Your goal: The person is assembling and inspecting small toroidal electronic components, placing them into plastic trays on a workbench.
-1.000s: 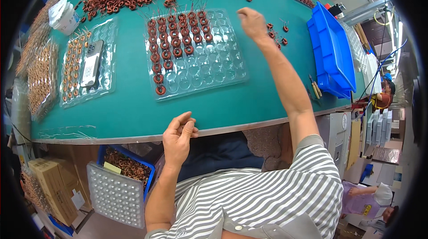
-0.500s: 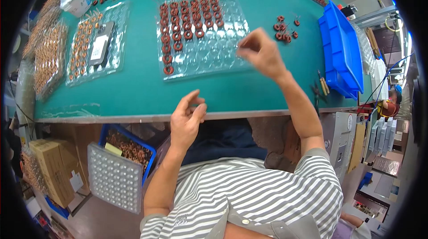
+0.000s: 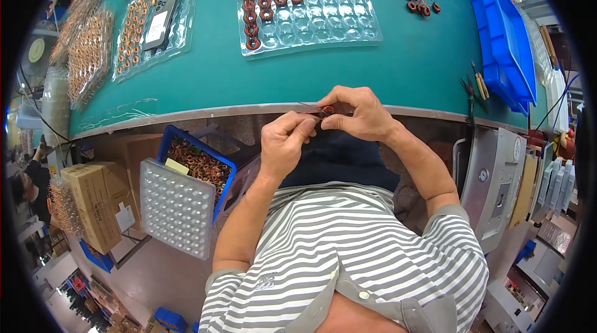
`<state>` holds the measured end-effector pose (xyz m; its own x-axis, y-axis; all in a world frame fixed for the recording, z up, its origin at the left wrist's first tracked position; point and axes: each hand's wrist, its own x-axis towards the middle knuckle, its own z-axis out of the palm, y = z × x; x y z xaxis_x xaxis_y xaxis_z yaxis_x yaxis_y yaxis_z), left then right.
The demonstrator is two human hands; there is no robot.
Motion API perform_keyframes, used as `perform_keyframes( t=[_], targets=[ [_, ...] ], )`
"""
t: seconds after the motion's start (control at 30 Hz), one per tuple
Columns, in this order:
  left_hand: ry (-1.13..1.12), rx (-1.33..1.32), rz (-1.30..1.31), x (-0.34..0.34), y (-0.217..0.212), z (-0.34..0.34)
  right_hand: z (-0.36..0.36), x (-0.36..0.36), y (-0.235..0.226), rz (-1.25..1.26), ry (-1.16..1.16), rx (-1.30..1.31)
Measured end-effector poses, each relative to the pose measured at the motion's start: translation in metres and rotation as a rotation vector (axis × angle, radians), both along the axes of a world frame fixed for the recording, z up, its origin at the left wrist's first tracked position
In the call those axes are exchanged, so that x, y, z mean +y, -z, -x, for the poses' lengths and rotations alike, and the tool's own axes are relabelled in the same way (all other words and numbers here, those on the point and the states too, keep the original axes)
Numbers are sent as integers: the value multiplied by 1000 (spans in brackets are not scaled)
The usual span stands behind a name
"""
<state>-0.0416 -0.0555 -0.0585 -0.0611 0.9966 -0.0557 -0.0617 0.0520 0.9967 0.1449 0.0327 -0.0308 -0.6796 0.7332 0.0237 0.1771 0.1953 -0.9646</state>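
Observation:
Just at the table's front edge, my right hand (image 3: 364,115) pinches a small red-brown wire-wound ring coil (image 3: 328,110) between thumb and fingertips. My left hand (image 3: 283,143) meets it there, thumb and forefinger pressed together at the coil's thin wire leads. The fingertips hide exactly how the leads are gripped. Beyond them on the green table lies a clear plastic blister tray (image 3: 339,34), its left columns filled with similar coils (image 3: 265,2) whose leads stick up. A small loose group of coils (image 3: 420,4) sits to the right of that tray.
At right stand a blue plastic bin (image 3: 497,53) and hand tools (image 3: 479,81). On the left, a phone (image 3: 161,22) rests on another blister tray (image 3: 181,37) with copper-coloured coils. Below the table edge are a coil-filled blue crate (image 3: 232,177) and a dimpled tray (image 3: 176,212).
My right hand has come back from over the blister tray to the table's front edge, now with a coil in it. My left hand has moved right and closed beside it. The view has tilted downward.

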Motion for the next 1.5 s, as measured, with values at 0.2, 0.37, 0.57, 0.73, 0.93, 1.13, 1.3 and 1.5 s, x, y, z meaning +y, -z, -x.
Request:
perform_keyframes(
  t=[0.2, 0.37, 0.57, 0.73, 0.93, 1.13, 1.3, 1.5],
  targets=[
    [-44, -296, 315, 2, -11, 2, -3, 5, -6, -349, 14, -99],
    [-5, -241, 388, -4, -27, 25, 13, -3, -20, -328, -6, -57],
    [-163, 140, -133, -4, -19, 1, -7, -28, -1, -338, 43, -135],
    [-169, 233, -286, -13, -6, -10, -7, -34, 7, -325, -24, -28],
    [-261, 480, -581, -10, -21, 4, 6, -29, -6, -308, 71, -201],
    [-319, 130, -111, -14, -16, 27, 33, -26, -5, 380, 186, 36],
    [-160, 388, -382, -12, -5, 18, 17, -31, 15, 715, 159, 255],
    [-153, 560, -525, -15, -5, 10, 18, -40, 21, 791, 94, 160]
  ],
)
